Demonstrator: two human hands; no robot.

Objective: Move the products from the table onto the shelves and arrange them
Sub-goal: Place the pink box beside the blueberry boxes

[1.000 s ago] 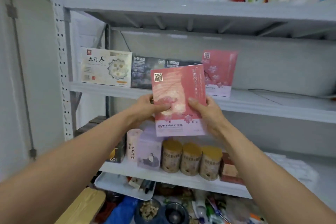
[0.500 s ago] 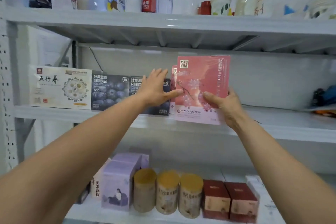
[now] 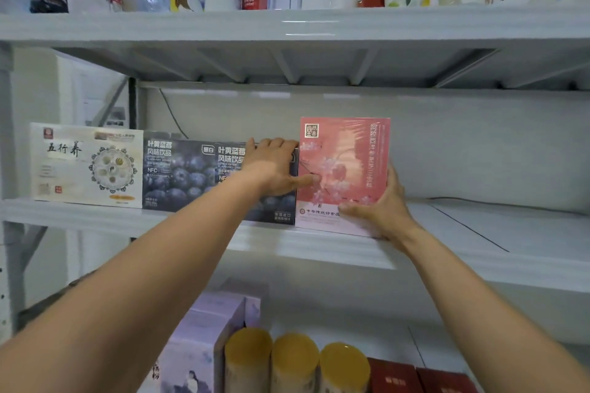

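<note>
The shrink-wrapped pink blossom-printed flat box (image 3: pixel 344 169) stands upright on the white metal middle shelf (image 3: pixel 479 246), face out, its bottom edge near the shelf's front lip. From here it looks to be in the last stage of being squared up with the row. The right hand (image 3: pixel 380 210) grips its corner at about 5 o'clock, thumb laid across the front and fingers wrapped behind the right edge. That grip would stop the thin box tipping while it is nudged sideways. At 9 o'clock the left hand (image 3: pixel 271 166) has its fingers hooked over the top of the dark blueberry-print carton (image 3: pixel 182 172), and its thumb reaches across to press the pink face. It seems to brace the neighbour so the two close up edge to edge. Whether they already touch, I cannot tell behind the hand. Further out at 9 o'clock a white rectangular box with black characters (image 3: pixel 86 166) ends the row, also face out, and the shelf runs on bare at 3 o'clock. At 12 o'clock the upper shelf (image 3: pixel 287 22) carries bottles and cups. At 6 o'clock, on the level below, stand three yellow-lidded round tins (image 3: pixel 293 357), with lavender cartons (image 3: pixel 204 329) on their left and dark red boxes (image 3: pixel 415 376) on their right.
</note>
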